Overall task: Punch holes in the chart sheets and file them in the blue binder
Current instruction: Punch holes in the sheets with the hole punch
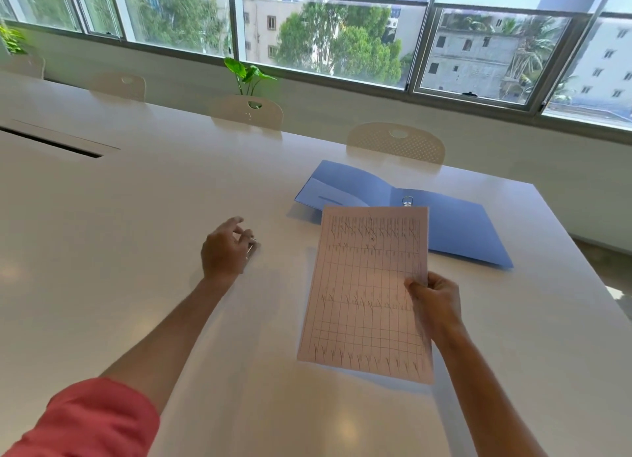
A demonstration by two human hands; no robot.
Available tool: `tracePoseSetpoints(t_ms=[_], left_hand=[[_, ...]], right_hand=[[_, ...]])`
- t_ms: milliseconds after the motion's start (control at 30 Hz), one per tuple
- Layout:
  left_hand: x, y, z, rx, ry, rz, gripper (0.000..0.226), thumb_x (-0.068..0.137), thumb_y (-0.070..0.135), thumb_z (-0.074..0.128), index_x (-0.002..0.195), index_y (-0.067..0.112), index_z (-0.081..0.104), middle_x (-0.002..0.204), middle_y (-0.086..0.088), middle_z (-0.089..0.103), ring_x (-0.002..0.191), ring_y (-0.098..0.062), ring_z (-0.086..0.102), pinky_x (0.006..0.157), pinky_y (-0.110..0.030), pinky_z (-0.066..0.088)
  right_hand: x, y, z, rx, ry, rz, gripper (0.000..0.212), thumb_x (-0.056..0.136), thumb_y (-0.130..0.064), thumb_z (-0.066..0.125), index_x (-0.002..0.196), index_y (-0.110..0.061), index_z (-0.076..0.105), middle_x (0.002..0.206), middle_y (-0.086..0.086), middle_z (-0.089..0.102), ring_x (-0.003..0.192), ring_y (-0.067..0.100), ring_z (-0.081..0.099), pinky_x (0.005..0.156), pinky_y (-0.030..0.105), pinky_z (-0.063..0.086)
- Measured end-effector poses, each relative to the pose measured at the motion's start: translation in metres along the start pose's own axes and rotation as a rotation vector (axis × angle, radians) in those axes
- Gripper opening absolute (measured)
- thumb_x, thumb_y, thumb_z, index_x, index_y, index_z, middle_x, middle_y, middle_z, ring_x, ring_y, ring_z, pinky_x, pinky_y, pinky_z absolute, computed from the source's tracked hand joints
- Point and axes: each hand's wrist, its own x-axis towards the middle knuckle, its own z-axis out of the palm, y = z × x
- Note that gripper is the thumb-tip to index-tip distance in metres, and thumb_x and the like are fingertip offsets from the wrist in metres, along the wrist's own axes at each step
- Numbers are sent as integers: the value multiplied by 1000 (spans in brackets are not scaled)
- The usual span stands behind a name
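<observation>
My right hand (434, 297) grips the right edge of the chart sheets (367, 285), a pale stack with a ruled grid held tilted above the white table (136, 234). Behind the sheets the blue binder (458, 224) lies open and flat, its metal ring (407, 201) showing just above the sheets' top edge. My left hand (224, 251) is over a small metal object on the table, most likely the hole punch (252, 248). The hand covers nearly all of it, with fingers curled around it.
Several cream chairs (396, 142) stand along the table's far side, below a row of windows. A green plant (248, 75) rises behind one chair. A dark cable slot (51, 142) is set into the table at far left. The table's right edge (581, 251) lies just past the binder.
</observation>
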Motion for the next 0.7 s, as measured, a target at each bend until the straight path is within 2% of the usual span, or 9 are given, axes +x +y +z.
tracePoseSetpoints(t_ms=[100,133,233,367,467,533,633,700], left_hand=[[9,-18,2,120,-60,-117,38,84,34,64,113,10,64,111,-8,67,99,-32,62,79,-36,45],[10,-24,2,152,-76,-162,38,83,38,64,106,8,65,109,-12,67,97,-34,61,77,-36,45],[12,-31,2,156,-132,-276,38,81,45,62,81,8,68,86,-16,70,82,-35,62,65,-32,41],[23,-27,1,101,-257,-388,37,79,42,66,65,8,67,70,-13,66,72,-31,60,60,-31,40],[35,-31,1,34,-321,-470,36,76,37,71,57,9,59,72,-16,68,69,-28,60,61,-31,41],[40,-32,1,-24,-327,-520,35,74,32,73,54,11,54,69,-14,65,69,-27,58,63,-31,41],[36,-24,-1,-160,-300,-572,36,72,24,74,51,13,47,59,-8,52,62,-24,49,56,-29,35],[32,-18,-3,-266,-297,-611,37,61,26,79,53,14,45,59,-7,48,62,-23,45,55,-29,34]], right_hand=[[1,1,5,9,-17,-1,9,93,-13,59,94,-11,68,90,8,74,72,27,73,67,40,61],[1,2,6,11,-19,0,8,93,-13,60,93,-12,68,90,9,74,72,27,73,69,41,61],[2,3,9,12,-23,-2,8,92,-12,60,93,-11,68,91,8,74,71,26,73,68,40,61],[4,6,10,-6,-19,-10,8,92,-14,60,92,-15,68,89,7,74,71,27,73,72,47,61],[3,9,12,-36,-25,-34,8,92,-16,61,91,-16,69,85,6,75,68,26,74,70,48,61],[1,10,13,-44,-31,-45,9,92,-17,61,90,-17,69,84,6,75,66,25,73,69,47,61],[-1,11,14,-34,-38,-43,10,92,-14,61,88,-17,69,84,6,75,67,26,73,68,45,62],[-2,11,13,-5,-41,-28,11,92,-12,61,87,-16,69,85,8,75,69,26,73,68,44,62]])
